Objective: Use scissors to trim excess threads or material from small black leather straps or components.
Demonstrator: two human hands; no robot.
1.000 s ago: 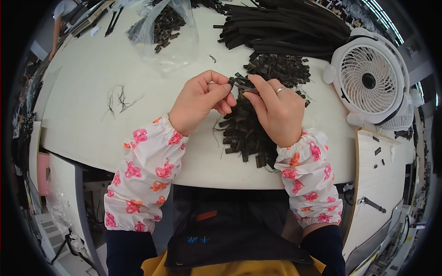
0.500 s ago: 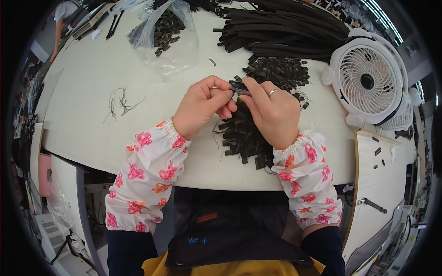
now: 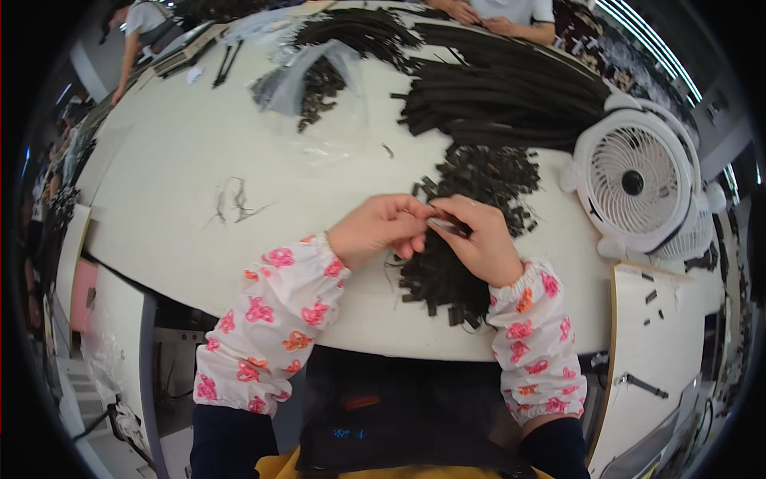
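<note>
My left hand [image 3: 377,229] and my right hand [image 3: 484,243] meet over a pile of small dark folded strap pieces [image 3: 443,279]. Thumb and forefinger of the left hand are pinched, its other fingers curled; what lies between them is too small to make out. In my right hand, which wears a ring, a small dark piece with a greyish edge [image 3: 448,227] sits between thumb and fingers. Its exact kind is not clear. More of the pile [image 3: 491,172] spreads beyond the right hand.
Long black straps [image 3: 503,100] lie in a stack at the back. A white fan [image 3: 634,184] stands at the right. Farther left are a clear plastic bag [image 3: 319,88] of dark pieces and loose threads [image 3: 235,199]. Another person's hands [image 3: 483,20] show at the far edge.
The view has tilted up, so the table sits lower and another person's hands appear at the far edge. Both my hands stay together over the pile, still pinching.
</note>
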